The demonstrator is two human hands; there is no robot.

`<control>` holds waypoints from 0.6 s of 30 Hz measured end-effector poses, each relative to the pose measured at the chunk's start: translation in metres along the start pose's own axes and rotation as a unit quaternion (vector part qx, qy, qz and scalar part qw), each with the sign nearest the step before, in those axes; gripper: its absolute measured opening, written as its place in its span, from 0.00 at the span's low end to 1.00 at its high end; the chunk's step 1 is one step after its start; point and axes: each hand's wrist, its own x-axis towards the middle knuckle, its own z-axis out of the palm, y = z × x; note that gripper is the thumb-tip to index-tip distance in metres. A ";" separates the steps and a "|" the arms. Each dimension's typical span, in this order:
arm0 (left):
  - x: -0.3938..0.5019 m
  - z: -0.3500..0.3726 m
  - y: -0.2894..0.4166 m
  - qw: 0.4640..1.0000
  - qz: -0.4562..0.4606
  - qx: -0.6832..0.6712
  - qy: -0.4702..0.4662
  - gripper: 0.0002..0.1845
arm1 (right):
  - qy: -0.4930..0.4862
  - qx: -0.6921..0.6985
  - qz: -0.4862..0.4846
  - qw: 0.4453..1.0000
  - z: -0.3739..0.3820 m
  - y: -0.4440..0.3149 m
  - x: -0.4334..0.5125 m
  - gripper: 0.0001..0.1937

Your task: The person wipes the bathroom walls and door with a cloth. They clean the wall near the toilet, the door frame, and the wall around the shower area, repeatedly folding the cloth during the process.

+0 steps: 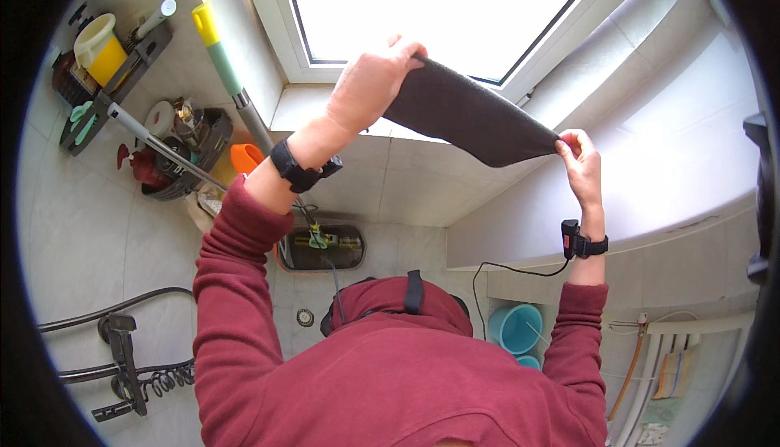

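A dark grey cloth (472,112) is stretched between my two hands in front of the window. My left hand (375,81) pinches its upper left corner, close to the lower edge of the white window frame (317,74). Lower and to the right, my right hand (580,158) grips the other end between thumb and fingers. The cloth hangs down between them, over the tiled sill (304,106). Each wrist wears a black strap with a small device.
At left, a mop handle (222,63) leans by the window, near corner shelves (149,51) with bottles. A bucket with a mop head (347,252) stands on the floor. Turquoise buckets (517,328), a radiator (655,355) and a bathtub (646,203) are at right.
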 end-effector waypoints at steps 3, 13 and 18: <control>0.007 -0.006 -0.005 0.998 -0.028 -0.046 0.039 0.08 | -0.021 -0.110 -0.073 0.991 -0.002 -0.018 0.007 0.08; 0.016 -0.012 -0.035 0.935 -0.183 -0.301 0.041 0.13 | -0.085 0.152 0.003 0.985 0.011 -0.035 0.034 0.10; 0.014 -0.014 -0.044 0.983 -0.132 -0.115 0.060 0.18 | -0.119 0.230 0.055 0.964 0.014 -0.033 0.036 0.14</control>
